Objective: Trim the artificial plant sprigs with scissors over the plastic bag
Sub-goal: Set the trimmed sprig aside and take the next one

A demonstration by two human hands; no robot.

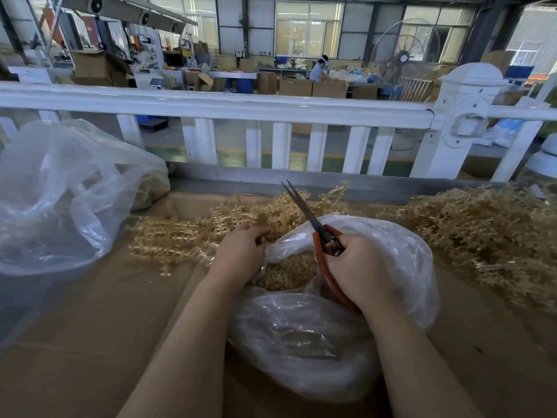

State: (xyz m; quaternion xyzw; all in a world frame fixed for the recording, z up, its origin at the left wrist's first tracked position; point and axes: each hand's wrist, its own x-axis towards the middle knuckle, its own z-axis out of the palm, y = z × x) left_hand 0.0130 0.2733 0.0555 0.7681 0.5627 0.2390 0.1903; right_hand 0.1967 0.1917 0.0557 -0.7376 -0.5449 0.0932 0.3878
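Right hand (358,267) grips orange-handled scissors (319,233), fingers curled thru the handles; blades point up and away, tips only slightly apart, nothing between them. Left hand (241,251) is curled at the rim of the plastic bag (391,251), fingers closed on the bag edge and/or a sprig there; can't tell which. Bag sits open on the brown worktop (90,312) between both forearms, w/ a heap of small tan trimmings (289,273) inside. Loose tan sprigs (180,236) lie on the worktop just behind the left hand; a bigger pile (482,230) is off to the right. 2nd clear bag (60,191) stands at far left. White fence rail (241,104) runs behind the worktop.
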